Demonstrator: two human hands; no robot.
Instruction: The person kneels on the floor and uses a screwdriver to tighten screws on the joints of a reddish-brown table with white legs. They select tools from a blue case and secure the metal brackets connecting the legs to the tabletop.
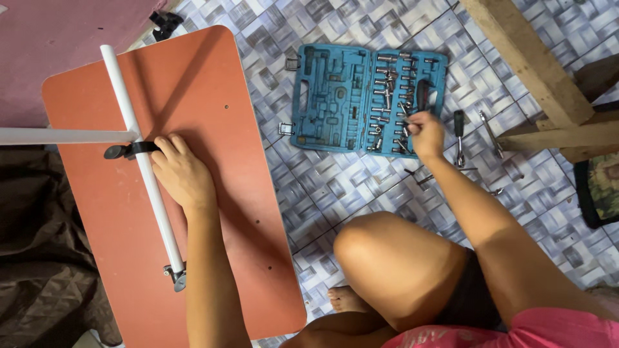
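Sockets (389, 96) seated in rows in right half of blue tool case (335, 96); case opened flat on tiled floor (335, 193), long axis running left to right across view, lid half on left, hinge line down middle. Right hand (425, 132) at lower right corner of case, fingertips pinched together on small metal bit (409, 122) at edge of socket rows; bit too small to identify further. Black-handled tool (422, 93) resting in case just above that hand.

Left hand (182, 173) laid flat, fingers spread loosely apart, on reddish-brown board (213, 84), fingertips touching black bracket (132, 150) at junction of white tube (138, 158) and second white tube (61, 136). Nothing clamped in left grip. First tube lying along board, long axis from upper left to lower centre, lower end fixed in metal fitting (177, 277). Second tube branching off at bracket, pointing left out of view.

Board lying on floor, long axis running away from person, rounded corners. Right of case: black-handled screwdriver (458, 132) and chrome wrench (491, 134) on tiles, both pointing roughly away from person, near each other but apart. Wooden beams (535, 64) at upper right. Bent knee (380, 258) between board and right forearm.
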